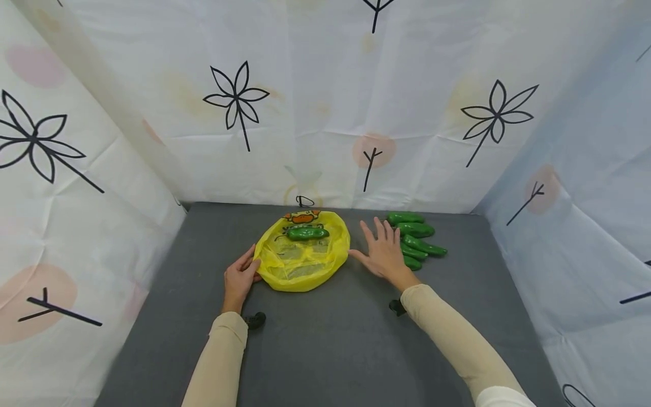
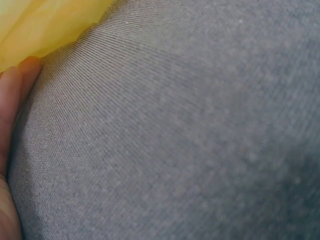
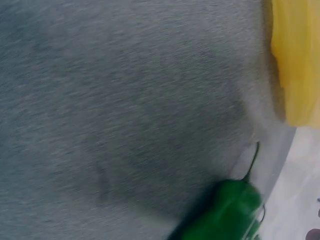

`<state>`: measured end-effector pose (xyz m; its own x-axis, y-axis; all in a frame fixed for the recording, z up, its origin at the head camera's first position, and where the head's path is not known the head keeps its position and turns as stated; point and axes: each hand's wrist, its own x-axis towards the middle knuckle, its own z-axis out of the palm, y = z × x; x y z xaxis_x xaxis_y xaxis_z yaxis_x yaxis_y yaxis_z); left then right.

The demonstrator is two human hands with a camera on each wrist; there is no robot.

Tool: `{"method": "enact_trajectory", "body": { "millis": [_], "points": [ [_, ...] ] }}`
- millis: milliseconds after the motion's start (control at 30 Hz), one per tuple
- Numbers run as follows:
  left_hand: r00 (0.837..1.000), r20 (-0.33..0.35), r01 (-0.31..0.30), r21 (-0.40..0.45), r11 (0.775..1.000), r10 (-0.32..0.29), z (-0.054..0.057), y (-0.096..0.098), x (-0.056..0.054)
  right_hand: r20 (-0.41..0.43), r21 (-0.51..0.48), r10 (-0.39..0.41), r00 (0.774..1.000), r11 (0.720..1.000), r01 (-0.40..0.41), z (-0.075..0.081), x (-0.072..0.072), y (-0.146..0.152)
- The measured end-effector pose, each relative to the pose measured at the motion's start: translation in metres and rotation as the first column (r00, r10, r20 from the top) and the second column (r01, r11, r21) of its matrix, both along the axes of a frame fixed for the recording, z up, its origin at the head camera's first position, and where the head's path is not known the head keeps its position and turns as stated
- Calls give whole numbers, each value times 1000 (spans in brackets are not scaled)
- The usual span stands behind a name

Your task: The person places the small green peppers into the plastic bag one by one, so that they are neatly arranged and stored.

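A yellow plastic bag (image 1: pixel 300 284) lies spread open on the dark table, its rim forming a rough circle. One green pepper (image 1: pixel 307 233) with a thin stem rests in it toward the far side. My left hand (image 1: pixel 240 282) pinches the bag's left rim between thumb and fingers; in the left wrist view the fingertips (image 2: pixel 31 67) meet the yellow plastic (image 2: pixel 50 27). With fingers spread and holding nothing, my right hand (image 1: pixel 382 257) hovers between the bag and several green peppers (image 1: pixel 416 229) to the right, partly covering some of them.
The grey table (image 1: pixel 325 350) ends at a white patterned cloth (image 1: pixel 325 113) behind, with more cloth along both sides. In the right wrist view a green pepper (image 3: pixel 225 210) sits near the bottom, with the yellow bag (image 3: pixel 300 60) at the upper right.
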<state>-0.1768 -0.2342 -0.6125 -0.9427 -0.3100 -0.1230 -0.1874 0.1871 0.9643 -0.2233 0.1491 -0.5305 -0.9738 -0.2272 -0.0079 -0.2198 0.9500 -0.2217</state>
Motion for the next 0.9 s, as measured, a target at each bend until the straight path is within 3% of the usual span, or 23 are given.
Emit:
{"method": "enact_trajectory", "body": {
  "millis": [533,900],
  "points": [
    [1000,-5,-13,-29,1000,13,0,3,1,-28,7,-29,999,1000,29,-15,17,43],
    [1000,18,-12,-29,1000,12,1,4,2,-13,-73,-59,998,996,58,-21,23,63]
  ]
}}
